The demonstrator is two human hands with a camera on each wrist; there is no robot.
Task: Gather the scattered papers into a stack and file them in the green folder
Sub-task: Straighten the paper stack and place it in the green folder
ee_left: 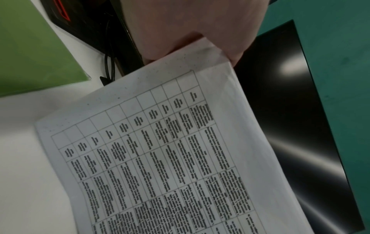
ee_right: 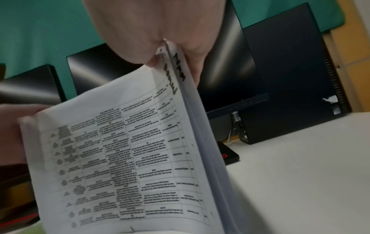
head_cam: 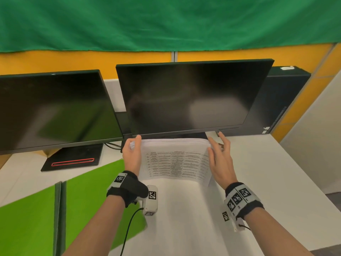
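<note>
Head view: papers [head_cam: 175, 159] are gathered into one stack, stood on edge on the counter [head_cam: 258, 172] just in front of the right monitor [head_cam: 188, 97], printed table facing the person.
Left hand [head_cam: 131, 154]: grips the stack's left edge, thumb over the front sheet, fingers curled behind.
Right hand [head_cam: 220, 159]: fingers straight and slightly spread along the stack's right edge; in the right wrist view the thumb and fingers straddle the top corner of the papers [ee_right: 124, 150].
Left wrist view: the top corner of the papers [ee_left: 160, 158] sits in the palm; sheet edges look nearly flush.
Green folder [head_cam: 83, 191]: lies open and flat on the counter, to the left of the stack, near the left forearm; apart from the papers.
Other items: left monitor [head_cam: 53, 108] and its stand base [head_cam: 72, 159] behind the folder.
Step in hand: squaring the stack, judged from both hands bracketing the edges.
Next move: calls for a firm hold on both edges, then carrying the stack left and laying it flat on one folder leaf.
Risk: loose sheets may fan out if the grip slackens.
</note>
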